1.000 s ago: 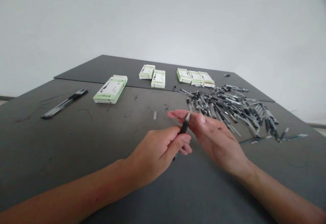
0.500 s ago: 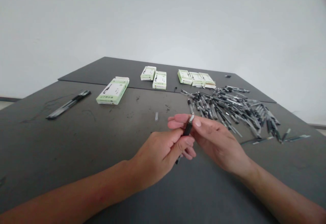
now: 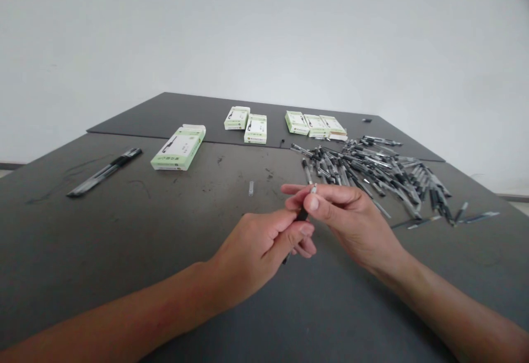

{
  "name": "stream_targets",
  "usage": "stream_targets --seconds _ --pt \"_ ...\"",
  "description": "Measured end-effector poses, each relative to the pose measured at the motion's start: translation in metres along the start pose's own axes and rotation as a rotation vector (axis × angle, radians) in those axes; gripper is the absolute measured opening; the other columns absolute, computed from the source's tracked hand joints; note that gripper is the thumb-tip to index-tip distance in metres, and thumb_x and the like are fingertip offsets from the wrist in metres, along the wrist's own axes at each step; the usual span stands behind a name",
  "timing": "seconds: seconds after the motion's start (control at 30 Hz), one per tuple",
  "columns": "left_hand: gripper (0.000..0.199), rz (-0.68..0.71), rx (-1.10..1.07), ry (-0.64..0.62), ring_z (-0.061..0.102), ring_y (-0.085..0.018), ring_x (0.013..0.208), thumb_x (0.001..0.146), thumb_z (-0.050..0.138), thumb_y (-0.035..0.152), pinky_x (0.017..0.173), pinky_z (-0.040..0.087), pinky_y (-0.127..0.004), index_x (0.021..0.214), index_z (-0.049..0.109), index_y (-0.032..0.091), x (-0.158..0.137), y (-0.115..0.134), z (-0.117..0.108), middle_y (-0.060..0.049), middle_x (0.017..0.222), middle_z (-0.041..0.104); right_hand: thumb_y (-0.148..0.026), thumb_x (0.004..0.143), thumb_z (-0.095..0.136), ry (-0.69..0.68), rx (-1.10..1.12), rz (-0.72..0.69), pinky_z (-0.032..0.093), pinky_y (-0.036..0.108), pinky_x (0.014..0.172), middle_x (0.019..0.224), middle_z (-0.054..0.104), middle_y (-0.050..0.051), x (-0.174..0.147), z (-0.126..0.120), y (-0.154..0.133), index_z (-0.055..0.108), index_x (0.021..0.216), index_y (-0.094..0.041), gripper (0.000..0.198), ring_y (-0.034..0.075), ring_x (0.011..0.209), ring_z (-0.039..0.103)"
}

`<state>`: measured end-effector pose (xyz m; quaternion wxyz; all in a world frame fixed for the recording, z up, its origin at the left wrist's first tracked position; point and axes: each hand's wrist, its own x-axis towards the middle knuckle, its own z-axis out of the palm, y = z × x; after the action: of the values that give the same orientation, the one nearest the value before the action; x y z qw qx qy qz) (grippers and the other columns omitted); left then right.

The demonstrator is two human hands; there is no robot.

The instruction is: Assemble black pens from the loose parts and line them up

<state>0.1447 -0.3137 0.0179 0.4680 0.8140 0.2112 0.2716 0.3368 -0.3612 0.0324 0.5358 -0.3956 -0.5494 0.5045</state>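
In front of me my left hand [image 3: 260,247] is closed around a pen [image 3: 303,214], whose black grip shows between the fingers. Its silvery tip points up and away, and the dark lower end pokes out below the left fingers. Thumb and fingers of my right hand [image 3: 351,217] pinch the pen at its tip end. Most of the barrel is hidden by the hands. A small clear plastic piece [image 3: 250,188] lies on the table just beyond them.
A big heap of pens and pen parts [image 3: 363,170] spreads on the right. Several green-and-white boxes stand farther back, among them an open-flapped box [image 3: 179,148] at left. A bundle of pens [image 3: 105,173] lies at far left on the dark table [image 3: 185,225].
My right thumb and fingers have closed in on the pen's tip end and cover more of its grip. The left hand keeps its hold. The view has shifted slightly.
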Motion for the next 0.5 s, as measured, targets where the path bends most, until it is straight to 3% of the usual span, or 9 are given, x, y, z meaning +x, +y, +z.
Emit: stream_targets --seconds 0.1,0.17,0.33,0.5 --pt "0.038 0.022 -0.025 0.026 0.078 -0.011 0.077 0.113 0.047 0.029 0.077 0.055 -0.018 0.09 0.075 0.019 0.0 -0.0011 0.0012 0.001 0.086 0.084 -0.048 0.108 0.063 -0.13 0.109 0.054 0.063 0.037 0.077 0.08 0.081 0.001 -0.0001 -0.0015 0.0005 0.083 0.126 -0.03 0.032 0.016 0.064 0.071" --pt "0.038 0.043 -0.052 0.035 0.079 -0.011 0.079 0.114 0.047 0.029 0.079 0.056 -0.018 0.09 0.075 0.019 -0.0004 -0.003 0.0023 0.0 0.086 0.084 -0.048 0.108 0.062 -0.156 0.086 0.059 0.062 0.035 0.07 0.073 0.078 0.0 0.0005 -0.0031 -0.0001 0.08 0.132 -0.029 0.036 0.017 0.062 0.07" --pt "0.037 0.04 -0.071 0.021 0.079 -0.011 0.077 0.113 0.048 0.027 0.078 0.057 -0.018 0.09 0.075 0.019 -0.0014 -0.0036 0.0028 0.0 0.084 0.084 -0.046 0.1 0.075 -0.019 -0.076 0.008 0.064 0.038 0.085 0.078 0.082 0.003 0.0019 -0.0075 -0.002 0.087 0.118 -0.028 0.027 0.02 0.074 0.076" --pt "0.036 -0.012 -0.061 0.016 0.079 -0.012 0.078 0.111 0.05 0.027 0.079 0.057 -0.019 0.088 0.076 0.019 0.0002 0.0024 0.0002 0.0 0.083 0.084 -0.044 0.099 0.078 0.014 -0.058 0.003 0.065 0.039 0.086 0.073 0.08 0.0 0.0016 -0.0077 -0.0016 0.088 0.114 -0.029 0.024 0.019 0.072 0.076"
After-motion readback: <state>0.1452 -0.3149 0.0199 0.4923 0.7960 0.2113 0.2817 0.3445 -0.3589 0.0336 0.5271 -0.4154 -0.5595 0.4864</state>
